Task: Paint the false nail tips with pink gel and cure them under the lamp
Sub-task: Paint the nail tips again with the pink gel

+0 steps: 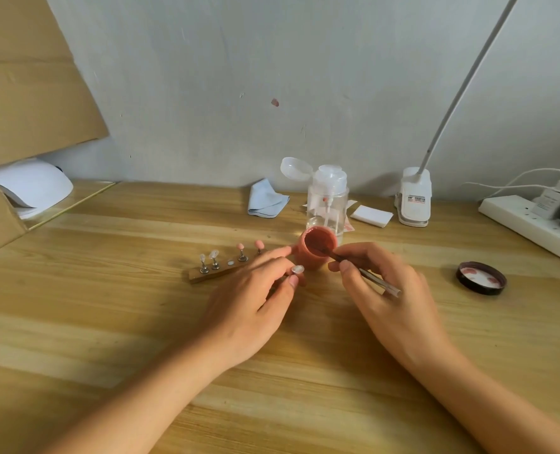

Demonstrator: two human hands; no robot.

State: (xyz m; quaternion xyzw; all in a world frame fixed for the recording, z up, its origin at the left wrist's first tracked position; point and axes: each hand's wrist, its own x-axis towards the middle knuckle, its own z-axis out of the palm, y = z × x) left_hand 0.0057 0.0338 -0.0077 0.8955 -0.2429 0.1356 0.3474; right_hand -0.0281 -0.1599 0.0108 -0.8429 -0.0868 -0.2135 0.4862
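With right hand [383, 290] pinching the brush [377, 282], bristles down in the pink gel pot [304, 258], and left hand [249, 299] pinching the clear nail tip [298, 269] just near-left of it, wipe excess on the rim and load only lightly before stroking.

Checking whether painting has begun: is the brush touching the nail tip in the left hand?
Apart. The head view shows the brush, in the right hand, reaching into the gel jar, with a plain gap to the nail tip the left hand pinches.
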